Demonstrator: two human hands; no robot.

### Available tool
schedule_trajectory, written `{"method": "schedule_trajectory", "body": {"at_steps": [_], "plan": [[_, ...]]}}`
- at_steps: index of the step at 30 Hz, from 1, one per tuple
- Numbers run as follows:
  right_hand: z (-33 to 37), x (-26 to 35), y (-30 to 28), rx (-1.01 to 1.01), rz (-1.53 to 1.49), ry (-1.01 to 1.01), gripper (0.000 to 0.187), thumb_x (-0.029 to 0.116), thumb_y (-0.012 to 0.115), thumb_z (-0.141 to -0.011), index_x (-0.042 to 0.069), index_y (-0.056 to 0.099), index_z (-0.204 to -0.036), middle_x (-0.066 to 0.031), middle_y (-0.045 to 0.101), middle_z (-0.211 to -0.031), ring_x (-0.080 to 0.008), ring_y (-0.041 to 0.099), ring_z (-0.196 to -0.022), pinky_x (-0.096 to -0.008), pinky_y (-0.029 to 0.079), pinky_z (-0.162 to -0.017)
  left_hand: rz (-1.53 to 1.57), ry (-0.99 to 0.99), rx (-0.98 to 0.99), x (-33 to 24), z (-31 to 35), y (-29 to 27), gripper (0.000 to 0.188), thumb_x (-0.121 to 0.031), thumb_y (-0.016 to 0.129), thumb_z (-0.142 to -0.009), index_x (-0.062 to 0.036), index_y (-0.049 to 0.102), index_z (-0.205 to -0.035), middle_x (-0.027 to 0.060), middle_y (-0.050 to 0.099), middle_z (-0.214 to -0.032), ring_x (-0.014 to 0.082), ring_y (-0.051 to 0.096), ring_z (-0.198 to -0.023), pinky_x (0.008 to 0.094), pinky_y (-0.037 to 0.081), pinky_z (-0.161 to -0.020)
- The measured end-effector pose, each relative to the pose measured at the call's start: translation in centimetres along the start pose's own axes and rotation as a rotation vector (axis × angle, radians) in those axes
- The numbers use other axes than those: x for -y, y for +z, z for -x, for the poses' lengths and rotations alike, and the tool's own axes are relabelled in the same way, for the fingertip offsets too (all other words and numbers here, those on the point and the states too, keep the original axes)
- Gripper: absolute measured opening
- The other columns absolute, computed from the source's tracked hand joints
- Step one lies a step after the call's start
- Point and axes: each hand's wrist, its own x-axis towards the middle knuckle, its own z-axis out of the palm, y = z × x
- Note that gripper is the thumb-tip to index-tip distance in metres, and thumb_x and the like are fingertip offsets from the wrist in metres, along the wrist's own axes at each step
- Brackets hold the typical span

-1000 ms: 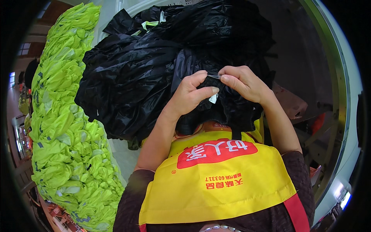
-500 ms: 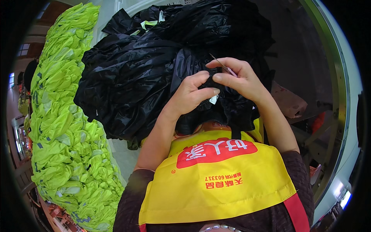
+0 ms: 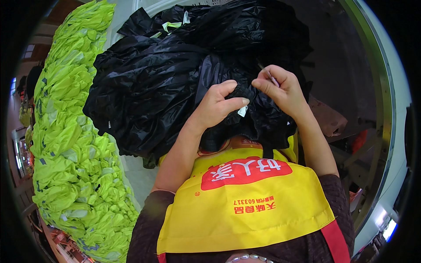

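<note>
Black fabric (image 3: pixel 153 83), pinched by the left hand (image 3: pixel 215 105), seems steadied; at two o'clock, the right hand (image 3: pixel 283 87) clasps a slim tool (image 3: pixel 273 79).

A pale table (image 3: pixel 137 173) is carrying two heaps: lime cloth (image 3: pixel 74 131) is lying along its left side, and black cloth (image 3: pixel 149 87) is spreading to the right. Between them, a bare strip is showing near the person.

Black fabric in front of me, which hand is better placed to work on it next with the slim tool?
Probably your right hand: it holds the slim tool, close to where your left hand grips the black fabric beside the white tag. The left seems better suited to steadying.
</note>
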Motion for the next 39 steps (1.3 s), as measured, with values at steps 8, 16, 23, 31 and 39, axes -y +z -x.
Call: {"method": "schedule_trajectory", "body": {"at_steps": [8, 16, 23, 31, 39], "plan": [[0.0, 1.1, 2.5, -0.099, 0.435, -0.378, 0.010, 0.008, 0.066, -0.072, 0.003, 0.060, -0.078, -0.0095, 0.059, -0.068, -0.0244, 0.058, -0.058, -0.0288, 0.045, -0.051, -0.055, 0.034, -0.033, -0.8, -0.3, 1.0, 0.013, -0.002, 0.061, -0.077, 0.0006, 0.063, -0.089, -0.0006, 0.061, -0.079, 0.0065, 0.054, -0.071, 0.0223, 0.043, -0.062], [-0.5, -0.7, 0.5, -0.191, -0.024, 0.031, 0.015, 0.017, 0.062, -0.082, 0.003, 0.057, -0.078, 0.0010, 0.052, -0.064, -0.0057, 0.046, -0.058, -0.0218, 0.037, -0.051, -0.084, -0.099, -0.036, -0.3, 0.1, 0.7, 0.021, -0.014, 0.064, -0.079, 0.0002, 0.050, -0.073, -0.0005, 0.048, -0.071, 0.0063, 0.042, -0.065, 0.0245, 0.037, -0.057], [0.0, -0.7, 2.1, 0.107, -0.313, 0.125, 0.022, 0.019, 0.064, -0.081, 0.004, 0.065, -0.097, 0.0037, 0.057, -0.070, -0.0022, 0.048, -0.059, -0.0169, 0.037, -0.054, -0.065, 0.101, 0.016, 0.2, 0.0, 0.7, 0.018, -0.015, 0.061, -0.083, 0.0020, 0.055, -0.083, 0.0037, 0.049, -0.079, 0.0097, 0.045, -0.073, 0.0251, 0.039, -0.066], [0.6, 0.0, 2.6, -0.093, 0.150, 0.007, 0.016, 0.015, 0.066, -0.079, 0.001, 0.061, -0.079, -0.0053, 0.058, -0.066, -0.0112, 0.051, -0.057, -0.0231, 0.040, -0.052, 0.054, 0.078, -0.028, -0.3, 0.1, 1.4, 0.018, -0.010, 0.060, -0.082, 0.0022, 0.057, -0.095, 0.0023, 0.051, -0.082, 0.0092, 0.049, -0.078, 0.0230, 0.040, -0.070], [0.2, 0.0, -0.1, -0.034, -0.261, 0.106, 0.023, 0.024, 0.056, -0.087, 0.001, 0.059, -0.089, -0.0011, 0.057, -0.073, -0.0102, 0.052, -0.068, -0.0243, 0.042, -0.061, 0.110, 0.008, 0.000, 0.3, 0.3, 0.8, 0.009, -0.008, 0.057, -0.083, -0.0004, 0.053, -0.085, -0.0012, 0.047, -0.079, 0.0062, 0.046, -0.073, 0.0212, 0.038, -0.067]]}}
